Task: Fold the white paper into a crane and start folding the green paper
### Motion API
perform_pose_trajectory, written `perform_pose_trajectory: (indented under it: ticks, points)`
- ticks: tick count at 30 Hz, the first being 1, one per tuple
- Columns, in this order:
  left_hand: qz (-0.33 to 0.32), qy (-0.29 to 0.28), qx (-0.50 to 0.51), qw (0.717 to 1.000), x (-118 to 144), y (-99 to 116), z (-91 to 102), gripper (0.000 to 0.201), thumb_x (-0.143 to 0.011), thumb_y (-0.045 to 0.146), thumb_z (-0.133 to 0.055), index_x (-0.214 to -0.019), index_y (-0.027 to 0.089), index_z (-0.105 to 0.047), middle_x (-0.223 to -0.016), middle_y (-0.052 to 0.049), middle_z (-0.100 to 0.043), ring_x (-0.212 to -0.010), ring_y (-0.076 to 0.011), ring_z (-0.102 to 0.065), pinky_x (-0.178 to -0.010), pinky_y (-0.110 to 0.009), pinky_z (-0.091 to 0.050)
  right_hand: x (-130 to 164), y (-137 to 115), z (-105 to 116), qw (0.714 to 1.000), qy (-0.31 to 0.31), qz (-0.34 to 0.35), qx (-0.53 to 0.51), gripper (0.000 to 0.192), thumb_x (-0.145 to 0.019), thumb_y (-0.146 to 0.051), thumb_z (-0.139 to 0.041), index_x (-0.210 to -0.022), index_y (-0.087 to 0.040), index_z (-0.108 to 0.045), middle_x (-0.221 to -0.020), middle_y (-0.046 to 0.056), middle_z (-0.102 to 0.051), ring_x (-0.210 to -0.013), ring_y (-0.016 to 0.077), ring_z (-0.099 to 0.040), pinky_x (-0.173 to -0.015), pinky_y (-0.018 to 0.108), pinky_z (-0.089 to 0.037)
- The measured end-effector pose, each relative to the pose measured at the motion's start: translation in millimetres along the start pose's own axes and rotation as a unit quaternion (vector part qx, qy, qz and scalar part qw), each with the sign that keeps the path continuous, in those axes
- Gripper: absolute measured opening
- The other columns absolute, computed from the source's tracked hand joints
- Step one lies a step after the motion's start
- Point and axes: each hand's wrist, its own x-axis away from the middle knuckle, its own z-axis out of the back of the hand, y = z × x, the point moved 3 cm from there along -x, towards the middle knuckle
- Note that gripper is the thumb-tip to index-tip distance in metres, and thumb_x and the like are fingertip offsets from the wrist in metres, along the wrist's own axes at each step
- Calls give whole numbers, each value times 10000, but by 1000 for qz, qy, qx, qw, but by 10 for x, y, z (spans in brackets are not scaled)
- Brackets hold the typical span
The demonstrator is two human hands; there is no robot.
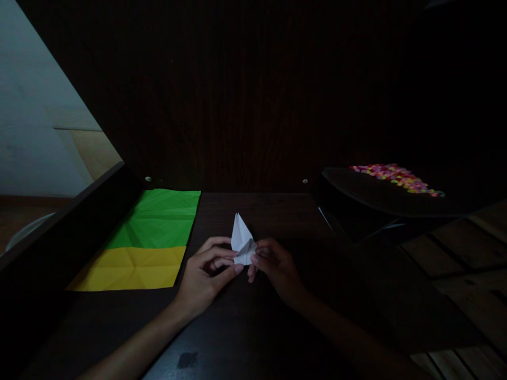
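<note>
A small piece of folded white paper (241, 236) is held between both hands, just above the dark tabletop. Its tall pointed flap stands up, and a shorter folded part sits lower at the front. My left hand (206, 266) is closed on its left side, thumb low at the front and fingers behind. On the other side, my right hand (277, 264) pinches the right edge between thumb and forefinger. Some fingertips are hidden behind the paper.
Creased green paper (162, 219) and creased yellow paper (134, 269) lie at the left, beside a raised dark side board (59, 216). A dark upright panel (229, 105) stands behind. Many small colourful pieces (396, 177) lie on a rounded dark surface (356, 190) at right.
</note>
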Motion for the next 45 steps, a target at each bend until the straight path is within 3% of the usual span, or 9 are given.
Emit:
perform_pose_trajectory:
  ticks: [6, 13, 19, 23, 27, 32, 39, 45]
  points:
    - [30, -4, 38, 999, -50, 1, 20, 124, -707, 148, -791, -819, 187, -757, -968, -41, -639, -797, -128, -669, -728, -218, -562, -7, 71, 33, 1000, -18, -16, -8, 194, -813, -305, -685, -962, -193, -737, -632, 2, -656, -513, 142, -616, -541, 298, -517]
    - [65, -20, 73, 995, -54, -19, 22, 127, -718, 228, -798, -830, 180, -761, -892, -43, -678, -789, -154, -669, -730, -239, -532, -11, -34, 61, 997, -8, 33, 68, 147, -776, -252, -653, -807, -254, -797, -716, 9, -582, -605, 128, -517, -564, 263, -406]
    - [92, -16, 17, 995, -42, -48, 55, 91, -790, 234, -712, -851, 181, -755, -896, -42, -690, -846, -179, -641, -749, -246, -489, 7, -56, 81, 993, -32, 47, 104, 195, -819, -262, -599, -839, -256, -793, -752, 7, -525, -691, 143, -498, -633, 279, -369]
    - [84, -5, -20, 996, -40, -30, 62, 117, -836, 259, -662, -805, 178, -740, -857, -26, -684, -811, -154, -612, -738, -231, -463, 29, -81, 38, 986, -35, 71, 146, 127, -815, -289, -651, -822, -246, -771, -757, -1, -524, -701, 140, -514, -635, 268, -384]
    - [91, -11, -4, 996, -42, -13, 17, 117, -750, 256, -756, -762, 159, -690, -772, -8, -660, -719, -135, -597, -673, -225, -469, 48, -70, -9, 978, -21, 70, 194, 58, -801, -269, -684, -824, -223, -710, -719, -22, -514, -620, 110, -491, -547, 232, -362]
    - [79, 4, 14, 997, -48, -42, 2, 149, -716, 205, -782, -740, 148, -647, -730, 11, -618, -667, -104, -578, -622, -198, -461, 43, 3, -4, 989, 19, 20, 146, 168, -785, -257, -686, -895, -228, -562, -685, -45, -537, -615, 113, -531, -553, 217, -411]
    - [68, 6, 56, 996, -53, -47, -9, 259, -714, 161, -784, -674, 155, -529, -735, 29, -597, -646, -69, -550, -587, -156, -443, 34, -23, -8, 989, 44, 28, 139, 239, -763, -237, -688, -891, -233, -487, -770, -27, -570, -722, 133, -591, -657, 245, -479]
    - [111, 22, 105, 988, -44, -81, -5, 360, -656, 147, -833, -694, 164, -475, -761, 30, -624, -630, -57, -570, -595, -155, -455, 40, -21, 0, 986, 46, 45, 156, 230, -762, -229, -681, -832, -229, -462, -720, -43, -520, -653, 117, -538, -589, 224, -440]
